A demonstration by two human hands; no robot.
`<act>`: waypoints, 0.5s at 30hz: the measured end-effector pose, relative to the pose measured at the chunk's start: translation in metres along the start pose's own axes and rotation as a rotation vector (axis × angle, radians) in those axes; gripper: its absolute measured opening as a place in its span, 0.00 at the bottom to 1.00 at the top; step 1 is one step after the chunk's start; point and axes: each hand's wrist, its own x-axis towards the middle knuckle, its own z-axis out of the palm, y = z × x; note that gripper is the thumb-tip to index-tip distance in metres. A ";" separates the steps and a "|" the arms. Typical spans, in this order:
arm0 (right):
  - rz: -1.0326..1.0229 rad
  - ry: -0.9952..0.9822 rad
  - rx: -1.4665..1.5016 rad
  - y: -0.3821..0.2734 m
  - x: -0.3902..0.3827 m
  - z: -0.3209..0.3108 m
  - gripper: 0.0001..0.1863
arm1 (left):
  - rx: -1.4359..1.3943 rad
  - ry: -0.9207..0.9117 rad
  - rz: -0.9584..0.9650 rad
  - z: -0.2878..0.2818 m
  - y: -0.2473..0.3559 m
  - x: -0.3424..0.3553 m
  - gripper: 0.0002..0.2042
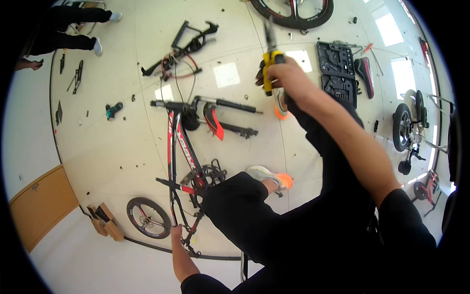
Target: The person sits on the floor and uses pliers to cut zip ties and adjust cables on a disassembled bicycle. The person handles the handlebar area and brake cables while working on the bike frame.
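Observation:
My right hand (290, 77) is raised over the floor, its fingers closed around long-nose pliers (270, 58) with yellow and black handles. The metal jaws point away from me. Low at the left, my left hand (176, 232) is closed on the rear end of a black, red and white bicycle frame (184, 147), which lies beside my leg. Its fingers show only in part. A fork (235, 105) and a black and red mudguard (213, 122) are at the frame's far end. Close to my left hand lies a spoked wheel (148, 218).
An open tool case (337, 68) and a saddle (364, 77) lie to the right. Handlebars with cables (183, 49), a cordless drill (113, 110) and another wheel (296, 14) are on the floor. A small bike (403, 128) stands far right; another person (68, 29) is far left.

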 end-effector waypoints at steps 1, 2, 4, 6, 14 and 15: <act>0.002 -0.003 0.103 -0.002 -0.002 0.012 0.13 | 0.089 0.099 0.038 -0.024 0.038 -0.024 0.21; -0.008 -0.021 0.113 -0.006 0.004 0.019 0.13 | 0.087 0.228 0.116 -0.049 0.031 -0.020 0.22; -0.014 -0.024 0.094 -0.005 0.011 0.032 0.13 | 0.173 0.271 0.232 -0.096 0.072 -0.038 0.25; -0.026 0.016 0.039 -0.001 0.013 0.033 0.14 | 0.039 0.259 0.369 -0.131 0.168 -0.106 0.21; -0.055 0.058 0.131 0.043 -0.021 0.046 0.14 | -0.166 0.666 0.994 -0.144 0.316 -0.330 0.20; -0.011 0.041 0.219 0.039 -0.042 0.048 0.12 | -0.308 0.738 0.949 -0.134 0.317 -0.336 0.20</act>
